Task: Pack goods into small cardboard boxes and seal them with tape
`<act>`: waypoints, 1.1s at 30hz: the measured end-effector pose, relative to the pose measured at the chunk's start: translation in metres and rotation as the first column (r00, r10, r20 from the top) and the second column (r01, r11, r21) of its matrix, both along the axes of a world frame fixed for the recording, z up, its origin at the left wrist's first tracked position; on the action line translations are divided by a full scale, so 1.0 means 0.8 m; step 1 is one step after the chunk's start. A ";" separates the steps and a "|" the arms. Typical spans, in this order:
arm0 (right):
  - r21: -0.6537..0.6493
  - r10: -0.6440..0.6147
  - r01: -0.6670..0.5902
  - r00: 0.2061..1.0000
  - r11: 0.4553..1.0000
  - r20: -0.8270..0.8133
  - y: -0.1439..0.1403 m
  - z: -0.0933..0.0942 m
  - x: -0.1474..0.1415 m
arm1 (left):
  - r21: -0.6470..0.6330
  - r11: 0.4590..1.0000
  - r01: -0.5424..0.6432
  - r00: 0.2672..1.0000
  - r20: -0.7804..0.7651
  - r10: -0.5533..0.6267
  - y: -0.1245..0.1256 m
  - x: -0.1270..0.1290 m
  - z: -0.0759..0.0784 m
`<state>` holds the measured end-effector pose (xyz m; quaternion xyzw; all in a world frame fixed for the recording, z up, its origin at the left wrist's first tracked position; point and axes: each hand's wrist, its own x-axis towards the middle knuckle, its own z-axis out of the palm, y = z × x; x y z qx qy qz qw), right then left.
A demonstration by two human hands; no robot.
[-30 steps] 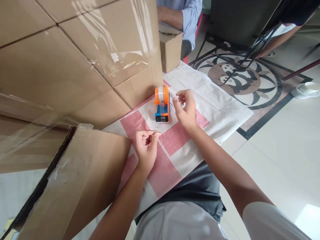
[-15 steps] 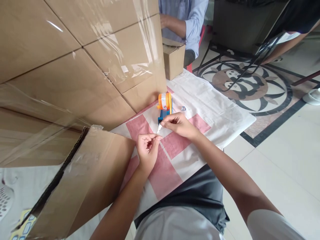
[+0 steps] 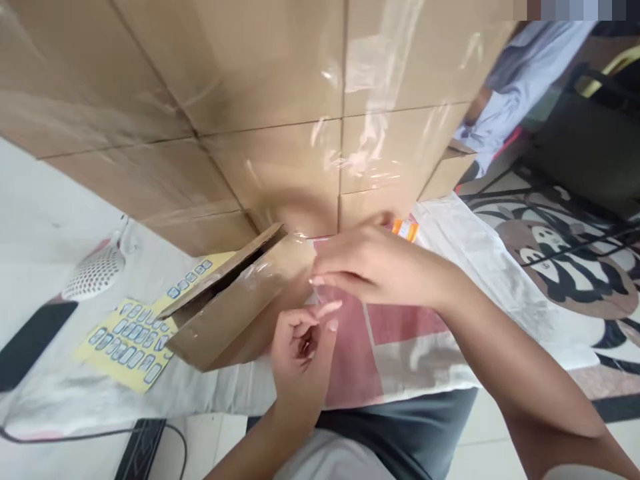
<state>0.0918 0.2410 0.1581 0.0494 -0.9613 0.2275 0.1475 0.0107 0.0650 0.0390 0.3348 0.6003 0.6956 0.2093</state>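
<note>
My left hand [image 3: 303,350] is above the red-and-white cloth [image 3: 353,367], its index finger stretched out and its thumb slightly apart. Nothing shows between them. Just above it, my right hand [image 3: 367,263] has thumb and fingers pressed together, pointing left; whatever they hold is too small or hidden to make out. The right fingertips are close to a small cardboard box [image 3: 250,293], tilted, with a gap under its top flap. Behind my right wrist, part of an orange object with a white band [image 3: 405,230] shows.
Stacked cartons under clear film [image 3: 270,80] rise in front. On the left are a yellow sticker sheet [image 3: 130,340], a white perforated object [image 3: 95,273] and a dark flat object [image 3: 35,340]. Another person's sleeve [image 3: 530,87] is at the upper right, beyond a carton [image 3: 450,173].
The view has swung left, bringing the sticker sheet into sight. My right hand has moved up and left relative to my left hand. The white slip between my hands is no longer visible.
</note>
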 end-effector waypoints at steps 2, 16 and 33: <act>0.028 0.097 -0.096 0.995 0.995 -0.005 0.002 0.027 -0.043 | 0.080 0.996 -0.048 0.998 0.043 0.045 -0.017 -0.007 0.014; -0.120 0.228 -0.214 0.967 0.969 0.117 -0.008 0.009 -0.152 | 0.232 0.941 -0.245 0.792 -0.512 0.332 -0.106 -0.100 0.014; 0.088 0.009 -0.020 0.993 0.996 0.118 -0.027 -0.005 -0.183 | -0.103 0.914 -0.391 0.264 -0.965 0.004 -0.069 -0.132 0.025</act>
